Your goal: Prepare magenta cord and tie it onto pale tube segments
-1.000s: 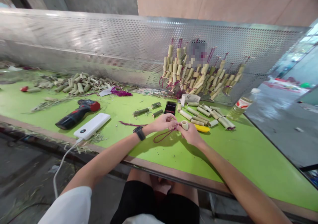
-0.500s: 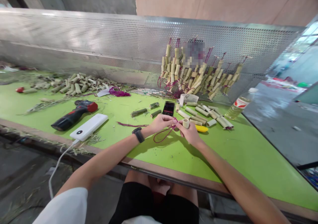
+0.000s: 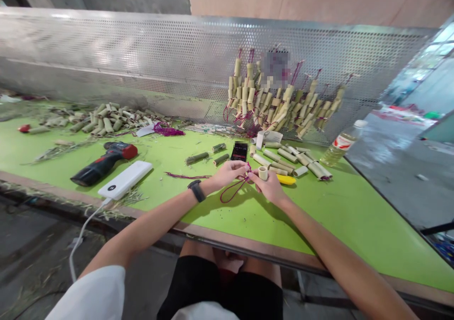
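My left hand (image 3: 230, 174), with a dark watch on its wrist, pinches a purple cord (image 3: 227, 200) between thumb and fingertips. The cord hangs in a loop below both hands, and a length of it trails left over the green table. Close beside it, my right hand (image 3: 270, 187) is closed around a short bamboo tube (image 3: 263, 173), whose open end points up. The thumb and forefinger of that hand meet the cord near the left fingertips. A phone (image 3: 239, 151) stands just behind the hands. Several cut bamboo pieces (image 3: 280, 158) lie behind the right hand.
A yellow object (image 3: 285, 180) lies right of my right hand. On the left are a cordless drill (image 3: 106, 163), a white power bank (image 3: 126, 180) with a cable, and a bamboo heap (image 3: 106, 121). Strung bamboo bundles (image 3: 276, 104) lean on the perforated metal panel (image 3: 159, 59). A bottle (image 3: 342, 145) stands right.
My hands have drawn slightly apart at the fingertips, with cord showing between them. The bamboo tube stays in my right hand. The whole view has shifted a little.
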Motion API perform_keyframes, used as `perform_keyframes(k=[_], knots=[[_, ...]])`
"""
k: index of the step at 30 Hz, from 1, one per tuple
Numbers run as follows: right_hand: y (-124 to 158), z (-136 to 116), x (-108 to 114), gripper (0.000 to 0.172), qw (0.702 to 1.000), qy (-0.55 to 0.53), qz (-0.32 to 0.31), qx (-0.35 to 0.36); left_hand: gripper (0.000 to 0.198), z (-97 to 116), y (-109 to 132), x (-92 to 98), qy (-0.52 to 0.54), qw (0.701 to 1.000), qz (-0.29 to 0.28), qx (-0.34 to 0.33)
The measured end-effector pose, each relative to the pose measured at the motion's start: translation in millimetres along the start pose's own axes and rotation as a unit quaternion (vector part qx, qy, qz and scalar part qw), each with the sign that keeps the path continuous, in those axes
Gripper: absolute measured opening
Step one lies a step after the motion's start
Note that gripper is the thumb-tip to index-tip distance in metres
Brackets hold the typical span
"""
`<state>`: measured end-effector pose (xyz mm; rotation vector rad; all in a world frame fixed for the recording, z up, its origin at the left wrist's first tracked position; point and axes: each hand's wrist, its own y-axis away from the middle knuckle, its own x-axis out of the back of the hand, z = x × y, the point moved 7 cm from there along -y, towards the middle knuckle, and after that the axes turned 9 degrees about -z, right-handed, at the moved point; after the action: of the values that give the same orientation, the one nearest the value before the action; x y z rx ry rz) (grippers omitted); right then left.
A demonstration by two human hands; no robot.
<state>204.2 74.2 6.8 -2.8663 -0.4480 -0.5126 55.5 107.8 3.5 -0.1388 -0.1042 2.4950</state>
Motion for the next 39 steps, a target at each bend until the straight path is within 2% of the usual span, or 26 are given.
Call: perform_keyframes(k=[12,16,21,29,39], knots=[[1.0,-9.5,-1.6,0.049,1.000,-0.009,-0.005,0.001,0.060,-4.8,-0.9,-2.4,0.073,0.997,-0.007,0.008],[0.4,-7.1,-2.3,0.046,1.000,0.002,-0.017,0.004,0.058,-2.9,-1.1,-4.3,0.064,0.998,-0.025,0.002],[-0.8,-1.2,-3.5,0.042,1.000,-0.001,-0.026,0.002,0.058,-4.0,-1.5,-0.8,0.069,0.998,-0.011,0.000],[-0.6,-3.4,-6.5,0.040,0.999,0.002,-0.050,-0.003,0.053,-0.5,-0.3,-8.5,0.055,0.997,-0.050,-0.007],[-0.9,0.1,-7.8,0.034,0.998,0.009,-0.059,-0.008,0.051,-1.4,-0.6,-3.0,0.028,0.999,-0.023,-0.004]])
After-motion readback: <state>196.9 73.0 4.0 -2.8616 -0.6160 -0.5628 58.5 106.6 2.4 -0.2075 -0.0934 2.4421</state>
